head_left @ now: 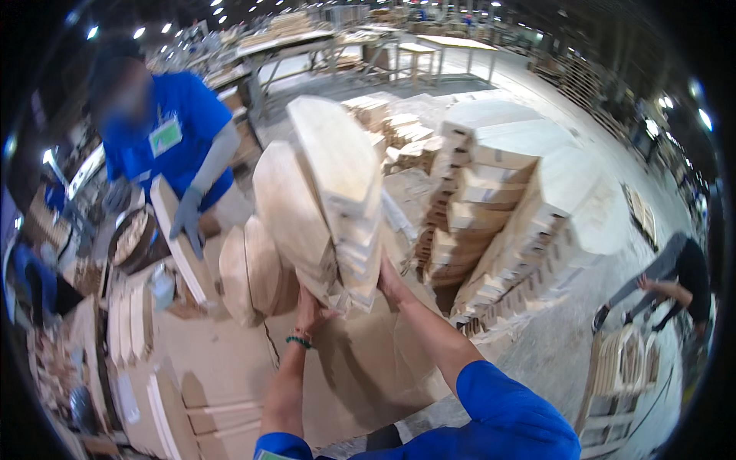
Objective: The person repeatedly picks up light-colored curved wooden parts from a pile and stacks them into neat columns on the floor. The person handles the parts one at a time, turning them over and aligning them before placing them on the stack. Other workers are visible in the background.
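Holding leaning bundle of pale wooden panels (337,161) up between left hand (312,311) and right hand (392,284), with both part-curled against lower end. Beside left hand, to its left: rounded boards (262,264). To right of right hand: tall wooden stack (569,175). Below both: brown cardboard (356,379).

Right of right hand (392,284): stacked wooden pieces (529,230) blocked | left of left hand (311,311): rounded boards (263,267) blocked | nearside of both: passage lay open over brown surface (360,376)
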Motion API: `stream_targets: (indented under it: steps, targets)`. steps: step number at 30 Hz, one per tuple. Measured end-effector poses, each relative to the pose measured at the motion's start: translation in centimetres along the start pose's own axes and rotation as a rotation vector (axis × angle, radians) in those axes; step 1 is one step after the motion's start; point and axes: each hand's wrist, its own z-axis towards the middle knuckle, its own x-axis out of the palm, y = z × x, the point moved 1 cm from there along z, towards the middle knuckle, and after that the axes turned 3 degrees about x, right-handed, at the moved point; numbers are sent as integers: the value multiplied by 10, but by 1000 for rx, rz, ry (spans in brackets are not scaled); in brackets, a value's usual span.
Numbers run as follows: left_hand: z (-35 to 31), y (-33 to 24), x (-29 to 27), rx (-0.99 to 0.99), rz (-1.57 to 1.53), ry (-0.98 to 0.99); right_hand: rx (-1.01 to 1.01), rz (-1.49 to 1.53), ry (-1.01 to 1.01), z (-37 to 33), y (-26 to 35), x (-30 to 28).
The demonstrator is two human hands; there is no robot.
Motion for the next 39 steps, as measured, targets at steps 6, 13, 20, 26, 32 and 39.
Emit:
stream_targets:
  steps: [6,13,20,26,32,39]
  targets:
    - [-64,-87,7,-211,-74,-168,67,-760,-98,-104,-28,-28]
    - [-177,-233,95,-676,-131,-227,283,-816,25,-337,20,-65]
    - [-215,-345,192,-585,-296,129,545,-682,-605,-505,39,-191]
    - [-200,-387,235,-561,-316,249,403,-342,-788,-546,86,-294]
    - [-170,-396,236,-556,-582,463,339,-179,-753,-510,120,-291]
    - [-129,-390,237,-544,-802,599,232,-176,-569,-455,148,-252]
